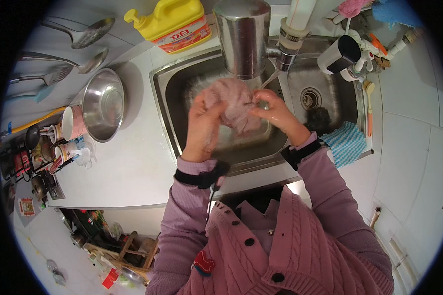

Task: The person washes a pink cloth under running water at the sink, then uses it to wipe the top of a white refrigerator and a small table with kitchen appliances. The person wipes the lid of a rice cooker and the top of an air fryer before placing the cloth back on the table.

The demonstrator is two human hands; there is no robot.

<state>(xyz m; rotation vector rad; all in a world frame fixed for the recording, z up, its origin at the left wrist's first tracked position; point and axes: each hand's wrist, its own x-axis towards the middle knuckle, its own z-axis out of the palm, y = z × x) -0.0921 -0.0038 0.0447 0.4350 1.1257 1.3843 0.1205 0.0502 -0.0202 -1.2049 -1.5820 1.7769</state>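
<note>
A wet pink cloth hangs bunched between my hands over the left basin of a stainless steel double sink. My left hand grips its left side, thumb across the front. At its right edge, my right hand pinches a fold between thumb and fingers. A thin stream of water runs from the faucet outlet just above my right hand. The basin floor beneath the cloth looks wet.
A metal cylinder juts over the basin's back edge. Behind stands a yellow pump jug. A steel bowl leans at the left, below hanging ladles. At the right lie a blue-and-white striped cloth and a long-handled brush.
</note>
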